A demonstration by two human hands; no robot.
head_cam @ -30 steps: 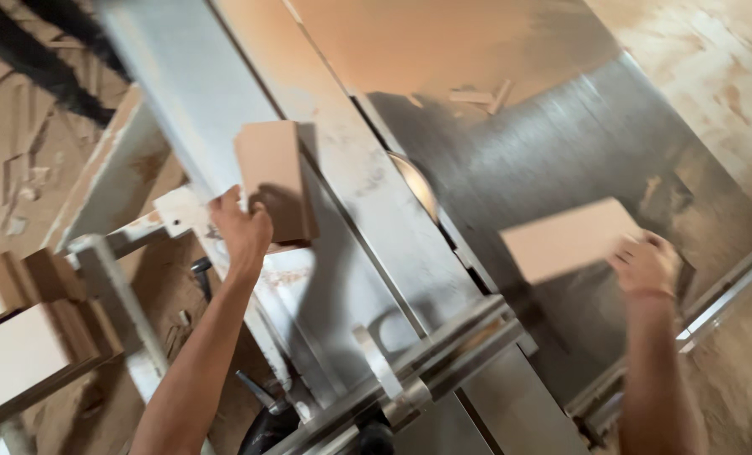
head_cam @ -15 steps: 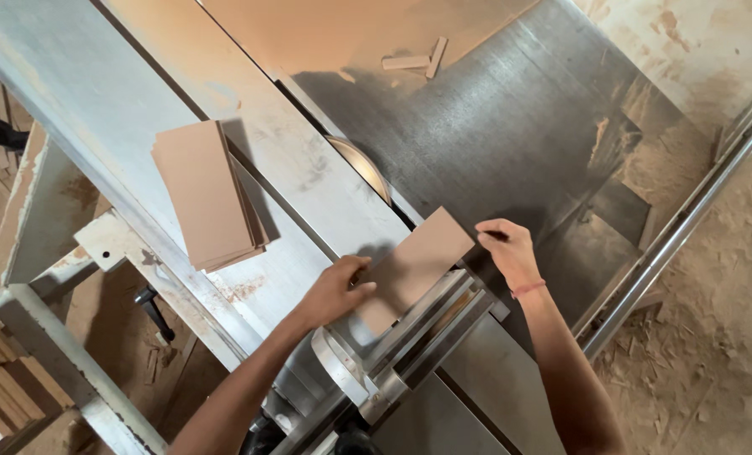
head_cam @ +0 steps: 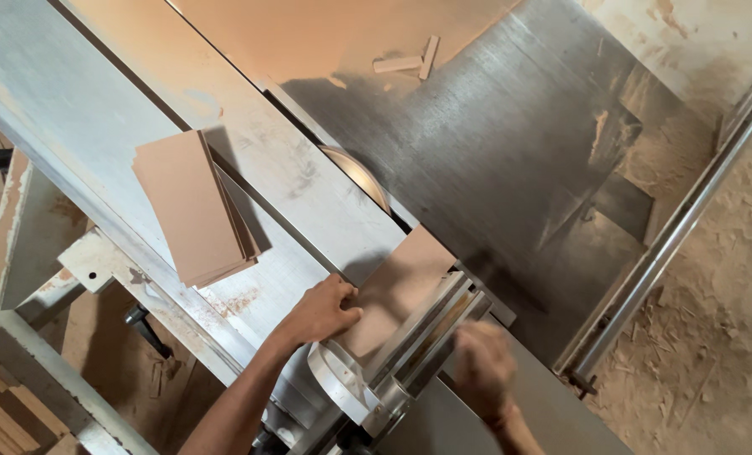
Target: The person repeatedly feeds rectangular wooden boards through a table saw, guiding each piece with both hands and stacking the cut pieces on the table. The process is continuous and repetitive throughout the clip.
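A flat brown board (head_cam: 397,282) lies on the saw table against a metal crosscut fence (head_cam: 418,337). My left hand (head_cam: 321,312) holds the board's left edge with bent fingers and presses it down. My right hand (head_cam: 481,371) is blurred, below and to the right of the fence and off the board; its fingers cannot be made out. The round saw blade (head_cam: 357,174) rises from its slot just beyond the board's far end. A stack of similar brown boards (head_cam: 195,206) rests on the sliding table to the left.
The steel table top (head_cam: 511,160) stretches to the right, with two small wood offcuts (head_cam: 410,61) at its far side. A metal rail (head_cam: 684,223) borders the table on the right, and sawdust covers the floor (head_cam: 722,337) beyond. Stacked boards (head_cam: 1,404) sit at the lower left.
My right hand has come off the board's right corner and dropped toward me, now blurred. My left hand stays on the board. The view has shifted slightly.
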